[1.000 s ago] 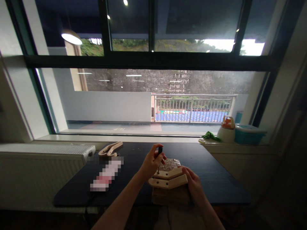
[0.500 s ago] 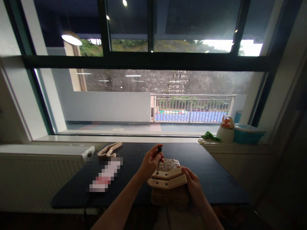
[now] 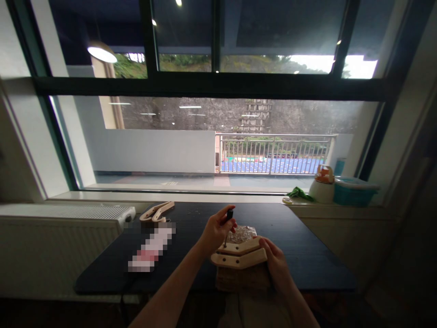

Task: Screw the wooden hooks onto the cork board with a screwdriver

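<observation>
My left hand [image 3: 214, 230] is closed around a small black-handled screwdriver [image 3: 228, 223], held upright with its tip on the upper of two pale angled wooden pieces [image 3: 239, 254]. These pieces lie stacked on a brown block [image 3: 242, 279] at the near edge of the dark table [image 3: 191, 218]. My right hand [image 3: 277, 264] grips the right end of the wooden pieces, fingers curled over them.
More pale wooden pieces [image 3: 157, 211] lie at the table's back left, with a blurred pinkish object [image 3: 152, 248] in front of them. A white radiator [image 3: 64, 214] stands left. On the sill at right sit a green cloth [image 3: 300, 194], a white pot [image 3: 322, 184] and a teal box [image 3: 353, 190].
Almost nothing has moved. My left hand has shifted slightly on the screwdriver; the right hand and the wooden pieces stay put.
</observation>
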The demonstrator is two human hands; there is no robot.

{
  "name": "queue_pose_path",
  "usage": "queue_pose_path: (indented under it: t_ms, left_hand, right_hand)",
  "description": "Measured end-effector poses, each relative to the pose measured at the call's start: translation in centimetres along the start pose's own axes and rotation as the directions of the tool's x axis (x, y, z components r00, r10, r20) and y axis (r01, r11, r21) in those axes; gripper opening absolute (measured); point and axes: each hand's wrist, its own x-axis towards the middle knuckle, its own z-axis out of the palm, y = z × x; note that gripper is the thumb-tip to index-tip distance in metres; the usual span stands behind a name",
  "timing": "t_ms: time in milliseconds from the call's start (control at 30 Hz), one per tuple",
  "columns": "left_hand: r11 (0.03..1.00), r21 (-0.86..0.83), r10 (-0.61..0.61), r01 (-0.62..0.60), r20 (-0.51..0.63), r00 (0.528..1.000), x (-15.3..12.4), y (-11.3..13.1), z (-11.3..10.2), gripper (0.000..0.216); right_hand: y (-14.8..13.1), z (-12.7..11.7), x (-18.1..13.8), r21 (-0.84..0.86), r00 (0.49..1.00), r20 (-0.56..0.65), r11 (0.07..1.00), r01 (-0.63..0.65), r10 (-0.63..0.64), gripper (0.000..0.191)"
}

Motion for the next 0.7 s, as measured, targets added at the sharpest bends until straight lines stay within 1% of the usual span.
queue_pose_path:
  t_ms: [133,233,300,333,367,433,467,533,567,633,700]
  left_hand:
    - [1.000,-0.009,-0.012,0.012,0.007,1.000,-0.1,0.3,-0.1,0.047]
    - [1.000,-0.012,-0.026,0.026,-0.001,1.000,0.0,0.0,-0.2,0.043]
    - [0.999,-0.010,-0.039,0.039,0.000,0.999,0.0,-0.4,-0.4,0.038]
    - [0.999,-0.006,-0.045,0.045,0.003,0.999,0.0,-0.6,-0.5,0.037]
    - [0.999,0.000,-0.050,0.050,0.006,0.999,-0.1,-0.8,-0.6,0.036]
    - [0.998,0.016,-0.056,0.056,0.016,0.998,-0.2,-1.0,-0.7,0.034]
    - [0.998,0.025,-0.059,0.058,0.024,0.998,-0.2,-1.0,-0.8,0.033]
    - [0.997,0.044,-0.064,0.062,0.045,0.997,-0.3,-0.9,-0.9,0.031]
    - [0.997,0.052,-0.066,0.063,0.056,0.996,-0.4,-0.8,-0.9,0.030]
    - [0.996,0.065,-0.068,0.063,0.077,0.995,-0.5,-0.5,-1.0,0.029]
    - [0.995,0.076,-0.068,0.062,0.092,0.993,-0.6,-0.3,-1.0,0.027]
  right_hand:
    - [0.1,0.2,-0.1,0.006,1.000,0.010,1.000,0.020,-0.020,0.048]
    - [0.0,0.0,-0.3,-0.018,0.999,0.029,0.999,0.028,-0.028,0.049]
    - [-0.6,-0.4,-0.2,-0.083,0.997,0.063,0.995,0.055,-0.049,0.047]
    - [-1.1,-0.6,0.0,-0.137,0.994,0.084,0.988,0.076,-0.065,0.046]
    - [-1.9,-0.9,0.2,-0.218,0.990,0.088,0.968,0.125,-0.108,0.043]
    - [-4.0,-1.0,0.8,-0.409,0.981,0.060,0.892,0.191,-0.182,0.038]
    - [-5.3,-0.8,1.1,-0.487,0.972,0.067,0.843,0.230,-0.226,0.037]
    - [-8.1,0.2,1.7,-0.584,0.929,0.178,0.726,0.364,-0.323,0.033]
    - [-9.4,1.0,2.0,-0.609,0.903,0.259,0.667,0.429,-0.344,0.032]
    - [-11.6,2.8,2.4,-0.637,0.847,0.405,0.559,0.531,-0.343,0.030]
    - [-13.1,4.6,2.9,-0.662,0.801,0.517,0.453,0.597,-0.301,0.030]
